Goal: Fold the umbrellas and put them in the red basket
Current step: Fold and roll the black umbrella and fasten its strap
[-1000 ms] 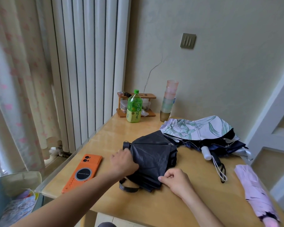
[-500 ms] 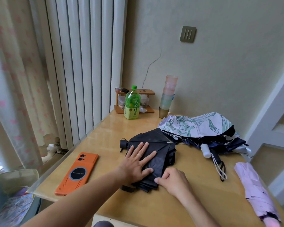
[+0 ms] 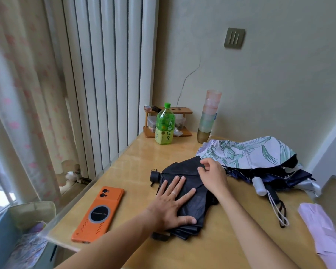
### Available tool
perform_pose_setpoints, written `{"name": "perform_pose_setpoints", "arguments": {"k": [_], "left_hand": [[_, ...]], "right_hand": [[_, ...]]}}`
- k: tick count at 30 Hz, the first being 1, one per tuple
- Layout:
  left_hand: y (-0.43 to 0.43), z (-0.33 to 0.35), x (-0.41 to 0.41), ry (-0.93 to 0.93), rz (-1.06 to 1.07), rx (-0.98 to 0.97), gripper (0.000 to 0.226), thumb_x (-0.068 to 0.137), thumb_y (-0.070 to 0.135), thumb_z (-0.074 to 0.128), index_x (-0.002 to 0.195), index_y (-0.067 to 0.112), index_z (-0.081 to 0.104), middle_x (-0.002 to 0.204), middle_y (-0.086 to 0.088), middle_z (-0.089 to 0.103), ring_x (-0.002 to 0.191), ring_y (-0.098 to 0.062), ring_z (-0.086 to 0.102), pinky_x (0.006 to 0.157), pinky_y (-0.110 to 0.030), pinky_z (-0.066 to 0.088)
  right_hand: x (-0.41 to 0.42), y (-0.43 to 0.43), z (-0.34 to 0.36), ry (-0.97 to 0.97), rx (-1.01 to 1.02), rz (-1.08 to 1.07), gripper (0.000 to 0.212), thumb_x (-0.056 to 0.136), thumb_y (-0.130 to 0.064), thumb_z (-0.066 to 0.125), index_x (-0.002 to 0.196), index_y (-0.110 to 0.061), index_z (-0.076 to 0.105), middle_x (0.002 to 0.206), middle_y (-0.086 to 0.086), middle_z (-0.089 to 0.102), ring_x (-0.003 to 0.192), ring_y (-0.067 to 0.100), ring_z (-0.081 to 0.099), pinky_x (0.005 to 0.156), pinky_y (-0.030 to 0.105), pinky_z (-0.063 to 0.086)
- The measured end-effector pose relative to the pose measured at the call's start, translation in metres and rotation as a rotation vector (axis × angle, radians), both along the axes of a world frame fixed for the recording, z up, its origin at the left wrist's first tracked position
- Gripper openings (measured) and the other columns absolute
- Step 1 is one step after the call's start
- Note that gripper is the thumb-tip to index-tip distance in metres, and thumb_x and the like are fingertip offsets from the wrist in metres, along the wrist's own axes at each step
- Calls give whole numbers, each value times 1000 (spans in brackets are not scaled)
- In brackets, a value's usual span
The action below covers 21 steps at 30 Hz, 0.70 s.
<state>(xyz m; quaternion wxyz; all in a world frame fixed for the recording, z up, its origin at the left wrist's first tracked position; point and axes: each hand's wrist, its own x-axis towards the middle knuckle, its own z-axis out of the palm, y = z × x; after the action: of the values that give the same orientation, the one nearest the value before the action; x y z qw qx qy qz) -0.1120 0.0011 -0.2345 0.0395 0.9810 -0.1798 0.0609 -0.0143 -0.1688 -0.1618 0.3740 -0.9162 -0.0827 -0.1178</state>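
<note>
A: Fingers first. What are yours doing?

B: Your left hand (image 3: 173, 205) has its fingers (image 3: 179, 184) straight and spread, palm flat on the black umbrella (image 3: 179, 168). It grips nothing and only presses. Your right hand (image 3: 213, 176) has curled fingertips (image 3: 202, 167) at the canopy's far edge. It looks like a pinch on a fold, but the contact is tiny in view, so that's not certain.

A: What changed?

B: Half a second ago your right hand sat at the near edge; now it's at the far side. Your left stayed flat. I read that as the bundle pinned while you gather the next pleat. The fold is midway, not yet strapped, I'd say.

A: Materials?

B: The black canopy is thin, limp matte cloth in overlapping wedge pleats, with a stubby round cap at its left end. It lies mid-table (image 3: 136, 154), on glossy pale wood. Just beside it, far right, is the floral umbrella (image 3: 241, 152), slack white-green cloth over a dark lining, still a loose heap. At near right, well apart, the lilac umbrella (image 3: 322, 228) is loosely gathered. To the left is an orange phone (image 3: 99, 210), hard and flat.

A: Basket?

B: The red basket isn't in view.
</note>
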Motion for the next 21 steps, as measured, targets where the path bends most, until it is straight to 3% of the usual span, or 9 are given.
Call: {"name": "perform_pose_setpoints", "arguments": {"k": [2, 3, 6, 9, 11, 13, 15, 18, 21], "left_hand": [[1, -1, 0, -1, 0, -13, 91, 88, 87, 28, 159, 45, -13, 164, -5, -31, 149, -21, -35, 124, -51, -15], [1, -1, 0, 0, -2, -19, 91, 89, 86, 28, 159, 44, -12, 164, -5, -31, 149, -21, -35, 123, -51, -16], [1, -1, 0, 4, -9, -28, 91, 89, 86, 27, 159, 44, -13, 164, -5, -31, 149, -21, -36, 122, -50, -16], [1, -2, 1, -1, -7, -49, 91, 89, 86, 29, 159, 45, -10, 165, -6, -30, 149, -22, -35, 122, -51, -15], [2, -2, 1, 4, -9, -54, 90, 89, 86, 28, 159, 45, -10, 165, -6, -30, 149, -21, -36, 121, -51, -16], [2, -1, 1, 15, -11, -46, 90, 89, 86, 26, 159, 44, -12, 164, -5, -31, 148, -20, -37, 122, -50, -17], [2, 0, 1, 23, -7, -33, 90, 89, 86, 25, 159, 44, -13, 164, -5, -32, 148, -20, -38, 123, -50, -17], [2, 1, 0, 26, -10, -17, 90, 89, 87, 22, 158, 43, -15, 163, -6, -33, 147, -20, -39, 123, -50, -18], [3, 1, -1, 17, -22, -27, 91, 89, 87, 22, 158, 42, -17, 164, -6, -33, 147, -18, -39, 123, -48, -19]], "right_hand": [[17, 2, 4, 97, -27, -54, 21, 96, -21, 61, 115, -13, 65, 113, 5, 67, 112, 26, 61, 98, 35, 45], [24, 3, 4, 170, -44, -77, 13, 96, -24, 60, 103, -13, 65, 103, 6, 66, 106, 30, 60, 91, 36, 45], [42, 3, 3, 339, -1, -69, 33, 95, -32, 60, 68, -17, 48, 71, 1, 50, 77, 25, 48, 65, 35, 36], [58, 2, 6, 504, 252, -49, 31, 85, -40, 73, 89, -10, 65, 89, 4, 65, 81, 22, 59, 72, 30, 47], [63, 1, 14, 483, 380, -36, 42, 82, -37, 79, 107, -5, 73, 96, 5, 67, 82, 22, 59, 76, 31, 48], [61, 4, 23, 439, 495, 11, 58, 78, -38, 84, 125, -8, 67, 106, 4, 65, 89, 23, 58, 77, 32, 45], [51, 7, 34, 447, 617, 94, 70, 75, -35, 88, 137, -25, 57, 123, 1, 61, 110, 23, 62, 93, 37, 51], [33, 11, 44, 353, 631, 237, 49, 84, -24, 84, 128, -33, 65, 126, -6, 61, 117, 20, 65, 103, 41, 53], [2, 12, 51, 136, 529, 299, 22, 94, -15, 72, 113, -26, 76, 113, -16, 69, 112, 5, 64, 97, 21, 49]]}}
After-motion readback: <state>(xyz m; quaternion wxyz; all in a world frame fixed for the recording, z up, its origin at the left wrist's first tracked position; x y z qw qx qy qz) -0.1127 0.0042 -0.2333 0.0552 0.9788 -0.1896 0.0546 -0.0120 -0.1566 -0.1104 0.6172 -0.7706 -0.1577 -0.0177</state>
